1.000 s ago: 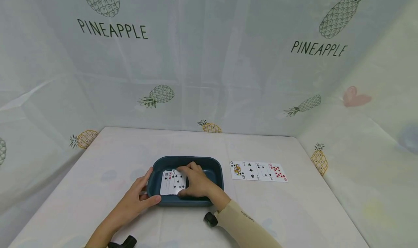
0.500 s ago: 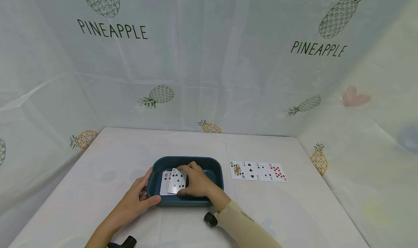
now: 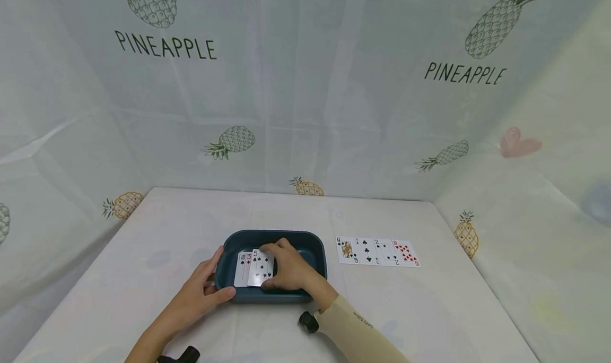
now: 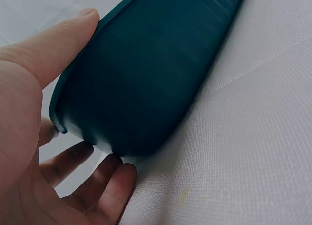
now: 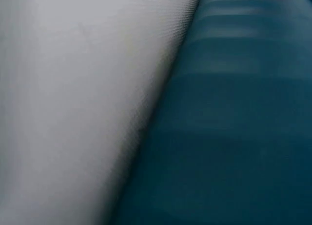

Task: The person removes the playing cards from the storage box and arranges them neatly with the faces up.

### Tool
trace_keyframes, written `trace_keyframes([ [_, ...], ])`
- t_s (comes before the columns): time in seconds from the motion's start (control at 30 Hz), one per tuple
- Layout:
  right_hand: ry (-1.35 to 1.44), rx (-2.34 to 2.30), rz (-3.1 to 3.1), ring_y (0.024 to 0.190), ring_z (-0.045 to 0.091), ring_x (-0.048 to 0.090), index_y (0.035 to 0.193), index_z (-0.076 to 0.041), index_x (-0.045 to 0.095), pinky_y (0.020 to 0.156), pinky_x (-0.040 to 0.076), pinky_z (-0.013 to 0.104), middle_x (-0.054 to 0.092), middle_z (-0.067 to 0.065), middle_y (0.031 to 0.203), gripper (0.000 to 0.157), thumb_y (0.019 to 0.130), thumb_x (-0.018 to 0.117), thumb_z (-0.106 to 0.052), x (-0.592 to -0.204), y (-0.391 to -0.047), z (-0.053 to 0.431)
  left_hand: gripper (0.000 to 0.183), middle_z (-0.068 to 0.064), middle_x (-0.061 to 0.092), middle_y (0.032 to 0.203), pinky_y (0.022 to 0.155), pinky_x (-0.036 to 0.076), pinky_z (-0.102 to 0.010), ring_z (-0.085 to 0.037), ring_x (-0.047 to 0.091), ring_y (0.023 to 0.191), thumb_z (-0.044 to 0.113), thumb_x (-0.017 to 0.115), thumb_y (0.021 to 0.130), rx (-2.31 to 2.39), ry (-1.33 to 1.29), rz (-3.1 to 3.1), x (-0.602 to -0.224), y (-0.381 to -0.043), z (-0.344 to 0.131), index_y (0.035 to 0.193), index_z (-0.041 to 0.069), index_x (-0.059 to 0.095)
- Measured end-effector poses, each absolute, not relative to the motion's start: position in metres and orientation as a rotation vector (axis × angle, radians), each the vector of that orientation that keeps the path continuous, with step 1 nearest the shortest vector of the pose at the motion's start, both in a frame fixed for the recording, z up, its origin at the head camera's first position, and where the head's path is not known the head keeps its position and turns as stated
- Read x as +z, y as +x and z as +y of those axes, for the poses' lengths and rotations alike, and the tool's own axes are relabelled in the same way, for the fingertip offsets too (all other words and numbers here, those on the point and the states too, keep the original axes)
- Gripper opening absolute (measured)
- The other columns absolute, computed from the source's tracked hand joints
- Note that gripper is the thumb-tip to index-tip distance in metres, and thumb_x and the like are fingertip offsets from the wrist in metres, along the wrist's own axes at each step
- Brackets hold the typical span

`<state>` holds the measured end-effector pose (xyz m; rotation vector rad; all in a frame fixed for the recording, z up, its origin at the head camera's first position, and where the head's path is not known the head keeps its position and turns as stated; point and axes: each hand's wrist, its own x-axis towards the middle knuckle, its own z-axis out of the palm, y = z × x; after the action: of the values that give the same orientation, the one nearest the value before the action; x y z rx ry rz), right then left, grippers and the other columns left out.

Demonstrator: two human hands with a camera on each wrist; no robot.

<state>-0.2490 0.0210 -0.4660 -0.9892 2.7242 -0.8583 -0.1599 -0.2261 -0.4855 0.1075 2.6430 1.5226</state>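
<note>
White cloth (image 3: 267,331) beneath, the left hand (image 3: 202,287) grips the tray (image 3: 272,297), likely steadying it, as the right hand (image 3: 290,269) pinches a card (image 3: 260,270).

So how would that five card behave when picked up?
The five card, thin and flat, is probably light and slightly bendy. Its shine suggests it might slide over the neighbouring cards. Pinched at its edges by the right hand, it could bow if squeezed.
</note>
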Motion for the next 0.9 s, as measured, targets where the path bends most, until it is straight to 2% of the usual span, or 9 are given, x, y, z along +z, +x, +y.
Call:
trace_keyframes([
  [0.4,-1.018,-0.78,2.649,0.097,0.012,0.052,0.138,-0.021,0.054,0.082,0.045,0.024,0.051,0.002,0.117,0.078,0.07,0.088,-0.039,-0.45,-0.256,0.034,0.094,-0.013,0.034,0.144,0.089,0.051,-0.025,-0.028,0.051,0.121,0.041,0.074,0.086,1.519,0.09,2.645,-0.487,-0.161,-0.226,0.157,0.036,0.012],
  [0.9,-1.058,-0.814,2.593,0.109,0.019,0.056,0.145,-0.028,0.046,0.083,0.051,0.028,0.045,-0.002,0.127,0.082,0.074,0.087,-0.033,-0.411,-0.263,0.083,0.096,-0.012,0.034,0.143,0.09,0.051,-0.025,-0.028,0.051,0.122,0.04,0.076,0.085,1.56,0.088,2.631,-0.489,-0.161,-0.226,0.157,0.037,0.012],
])
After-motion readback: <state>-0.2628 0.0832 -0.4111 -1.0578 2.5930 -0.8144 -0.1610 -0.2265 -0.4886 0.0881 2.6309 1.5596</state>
